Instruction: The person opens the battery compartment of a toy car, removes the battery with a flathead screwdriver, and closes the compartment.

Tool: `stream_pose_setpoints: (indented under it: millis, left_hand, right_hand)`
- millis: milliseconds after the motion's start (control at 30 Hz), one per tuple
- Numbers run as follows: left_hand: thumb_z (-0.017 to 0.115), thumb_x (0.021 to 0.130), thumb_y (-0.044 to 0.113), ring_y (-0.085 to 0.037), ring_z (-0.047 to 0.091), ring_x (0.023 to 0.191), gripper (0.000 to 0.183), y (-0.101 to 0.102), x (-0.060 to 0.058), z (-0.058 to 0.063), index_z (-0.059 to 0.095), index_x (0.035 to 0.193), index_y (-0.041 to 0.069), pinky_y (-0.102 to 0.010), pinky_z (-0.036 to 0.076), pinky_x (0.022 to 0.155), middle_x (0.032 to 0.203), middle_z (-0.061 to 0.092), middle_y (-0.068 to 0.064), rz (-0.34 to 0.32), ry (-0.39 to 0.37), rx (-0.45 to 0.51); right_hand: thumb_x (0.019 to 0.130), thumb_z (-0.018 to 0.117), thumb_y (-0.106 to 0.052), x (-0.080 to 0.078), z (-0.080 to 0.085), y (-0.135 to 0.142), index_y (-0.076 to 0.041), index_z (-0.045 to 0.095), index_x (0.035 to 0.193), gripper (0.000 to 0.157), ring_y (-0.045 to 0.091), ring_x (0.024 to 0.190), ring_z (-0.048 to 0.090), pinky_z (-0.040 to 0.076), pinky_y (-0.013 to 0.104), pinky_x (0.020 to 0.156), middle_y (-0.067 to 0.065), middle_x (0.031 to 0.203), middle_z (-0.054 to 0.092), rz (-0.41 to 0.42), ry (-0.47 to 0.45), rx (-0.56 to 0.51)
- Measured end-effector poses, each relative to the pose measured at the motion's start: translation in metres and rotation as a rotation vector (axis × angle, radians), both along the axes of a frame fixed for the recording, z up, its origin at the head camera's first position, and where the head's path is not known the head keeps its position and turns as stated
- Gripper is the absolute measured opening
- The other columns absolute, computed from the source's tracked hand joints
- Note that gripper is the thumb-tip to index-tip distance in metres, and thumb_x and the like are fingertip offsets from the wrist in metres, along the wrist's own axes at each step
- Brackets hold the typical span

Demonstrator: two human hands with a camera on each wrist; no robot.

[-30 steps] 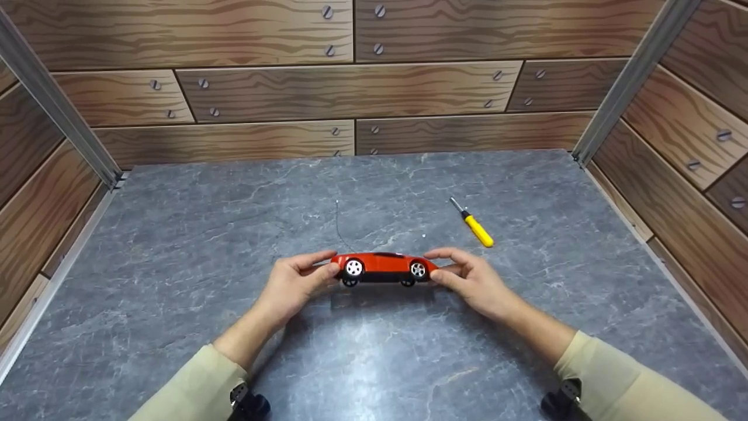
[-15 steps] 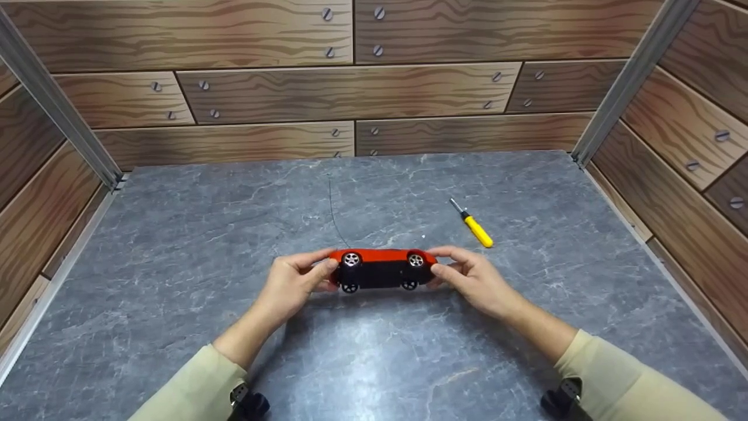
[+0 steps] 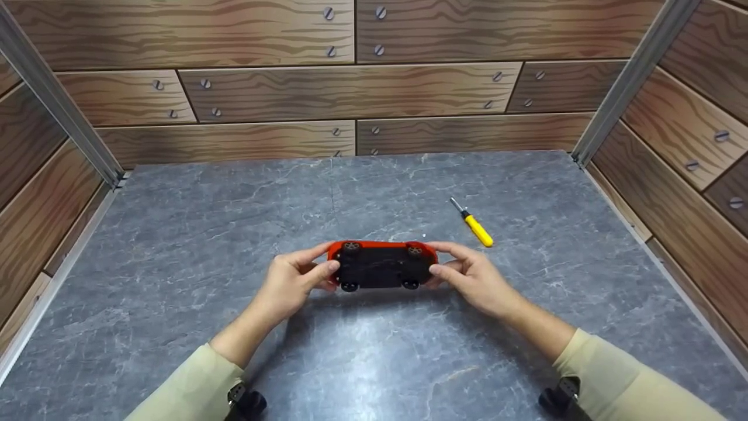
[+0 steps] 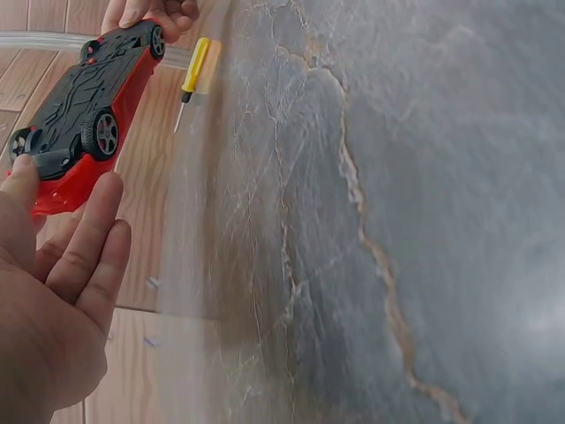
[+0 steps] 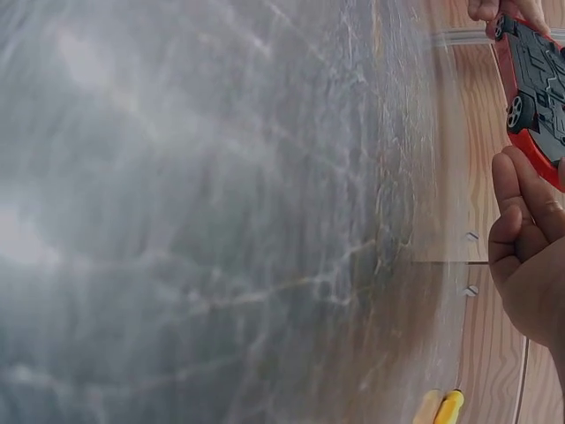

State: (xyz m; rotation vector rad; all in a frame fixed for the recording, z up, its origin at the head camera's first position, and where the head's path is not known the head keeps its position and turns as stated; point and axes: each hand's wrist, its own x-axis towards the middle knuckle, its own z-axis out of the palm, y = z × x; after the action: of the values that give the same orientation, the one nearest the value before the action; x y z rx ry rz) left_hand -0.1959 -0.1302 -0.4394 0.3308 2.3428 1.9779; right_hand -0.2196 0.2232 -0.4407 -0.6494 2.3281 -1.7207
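Observation:
A red toy car [image 3: 377,266] is held up over the table between both hands, its black underside and wheels facing the head camera. My left hand [image 3: 295,279] pinches the car's left end, thumb on the underside and fingers behind the red body. At the other end, my right hand [image 3: 473,278] grips it the same way. The left wrist view shows the car's moulded black chassis [image 4: 75,102] and the left thumb on its edge. In the right wrist view, part of the car [image 5: 534,88] runs out of frame. The roof is hidden from the head camera.
A screwdriver [image 3: 479,231] with a yellow handle lies on the grey marbled table [image 3: 204,234], beyond the right hand. A tiny white speck [image 3: 424,235] sits behind the car. Wood-patterned walls [image 3: 350,88] enclose the back and sides. A thin dark wire [image 3: 332,193] stands faintly behind the car.
The car has tilted in the hands, from showing its red side to showing its black underside. Its thin wire has swung away toward the back wall. Both hands keep their hold; the screwdriver has not moved.

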Motion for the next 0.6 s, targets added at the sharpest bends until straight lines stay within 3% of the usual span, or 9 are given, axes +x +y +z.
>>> stream_pose_setpoints:
  millis: [267,467,600]
  left_hand:
    - [0.076,0.099,0.015,-0.039,0.078,0.075,0.054,-0.001,0.001,-0.001,0.060,0.151,0.010,-0.036,0.063,0.081,0.090,0.080,-0.015,0.005,0.027,-0.053]
    - [0.076,0.100,0.013,-0.034,0.077,0.071,0.053,-0.001,0.000,-0.008,0.060,0.150,0.010,-0.039,0.064,0.072,0.089,0.080,-0.015,0.004,0.029,-0.071]
    - [0.075,0.100,0.012,-0.038,0.076,0.068,0.053,-0.001,0.000,-0.012,0.059,0.150,0.006,-0.033,0.061,0.062,0.086,0.079,-0.020,-0.003,0.008,-0.063]
  right_hand:
    - [0.105,0.068,-0.011,-0.001,-0.001,-0.002,-0.006,0.055,0.153,0.050,0.038,0.087,0.078,0.062,0.037,0.083,0.015,0.086,0.080,0.004,0.019,0.022]
    - [0.105,0.068,-0.012,-0.004,-0.006,-0.002,-0.005,0.051,0.155,0.053,0.034,0.089,0.078,0.061,0.035,0.085,0.016,0.092,0.080,0.023,-0.046,0.037]
    - [0.104,0.069,-0.010,-0.005,-0.009,0.000,-0.004,0.049,0.156,0.056,0.031,0.089,0.078,0.062,0.033,0.083,0.019,0.095,0.080,0.035,-0.085,0.034]
